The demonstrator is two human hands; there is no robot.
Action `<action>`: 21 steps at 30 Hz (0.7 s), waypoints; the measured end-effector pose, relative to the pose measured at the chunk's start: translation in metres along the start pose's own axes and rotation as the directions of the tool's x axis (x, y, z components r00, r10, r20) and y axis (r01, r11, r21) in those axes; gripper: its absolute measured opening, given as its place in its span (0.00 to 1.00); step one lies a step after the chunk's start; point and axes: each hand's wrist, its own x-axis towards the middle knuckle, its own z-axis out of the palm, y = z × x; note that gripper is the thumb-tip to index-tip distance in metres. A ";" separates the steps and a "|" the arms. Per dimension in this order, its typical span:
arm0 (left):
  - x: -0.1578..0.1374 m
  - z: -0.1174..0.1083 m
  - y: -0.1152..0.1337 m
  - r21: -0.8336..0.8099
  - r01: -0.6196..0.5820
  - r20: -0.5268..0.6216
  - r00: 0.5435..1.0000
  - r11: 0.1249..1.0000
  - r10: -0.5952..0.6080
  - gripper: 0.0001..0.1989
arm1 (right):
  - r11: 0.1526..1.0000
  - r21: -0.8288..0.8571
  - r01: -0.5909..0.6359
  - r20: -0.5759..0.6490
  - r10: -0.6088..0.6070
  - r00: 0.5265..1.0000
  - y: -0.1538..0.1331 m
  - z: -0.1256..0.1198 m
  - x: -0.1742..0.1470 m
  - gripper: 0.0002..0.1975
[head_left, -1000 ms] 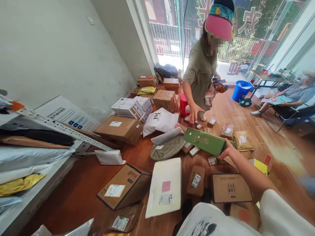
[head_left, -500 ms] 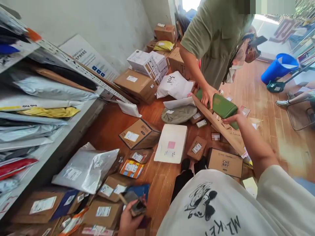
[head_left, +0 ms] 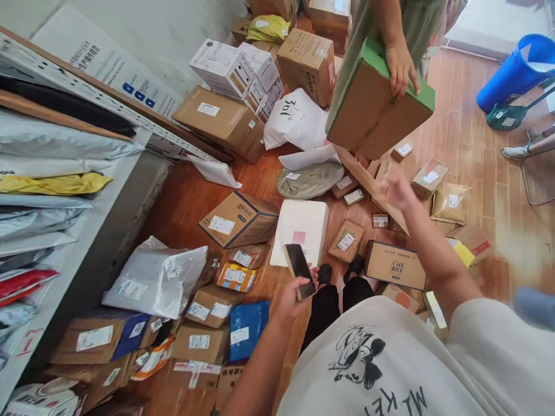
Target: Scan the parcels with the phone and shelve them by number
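In my left hand [head_left: 289,297] is a dark-screened mobile phone [head_left: 297,263], with my fingers wrapped round its lower end. My right hand [head_left: 396,186] hangs smeared by motion over a long narrow carton [head_left: 356,173], and its fingers cannot be made out. Above it, apart from my hand, is a brown box with green edges [head_left: 376,110]. Another person's hand [head_left: 401,66] grips that box from the top. Below my right arm a brown carton marked CHERRY [head_left: 396,264] stands on the floor, near a small labelled box [head_left: 347,241].
A metal shelf [head_left: 82,231] full of bagged parcels runs along the left. Labelled cartons, a silver mailer bag [head_left: 156,277] and a blue parcel [head_left: 249,329] cover the floor beside it. White boxes [head_left: 221,66] are stacked by the wall. A blue bin [head_left: 515,75] stands at right.
The other person's hand has lifted and turned the green-edged box, which my right hand has let go of. My left hand has brought the phone up and to the right.
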 end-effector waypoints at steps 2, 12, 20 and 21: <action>0.006 0.014 -0.013 0.074 0.063 0.106 0.992 0.995 -0.070 0.19 | 0.991 -0.090 -0.101 0.075 0.108 0.991 0.072 -0.009 -0.018 0.23; 0.016 -0.002 -0.079 0.736 0.007 0.490 0.684 0.677 -0.540 0.25 | 0.935 0.290 0.203 -0.008 -0.210 0.978 0.350 -0.072 -0.107 0.37; 0.091 -0.095 -0.076 0.828 -0.378 0.542 0.727 0.414 -0.421 0.24 | 0.809 0.455 0.371 -0.318 -0.241 0.917 0.465 -0.054 -0.058 0.27; 0.104 -0.109 -0.076 0.823 -0.413 0.548 0.758 0.390 -0.354 0.25 | 0.813 0.453 0.366 -0.337 -0.224 0.914 0.476 -0.049 -0.043 0.27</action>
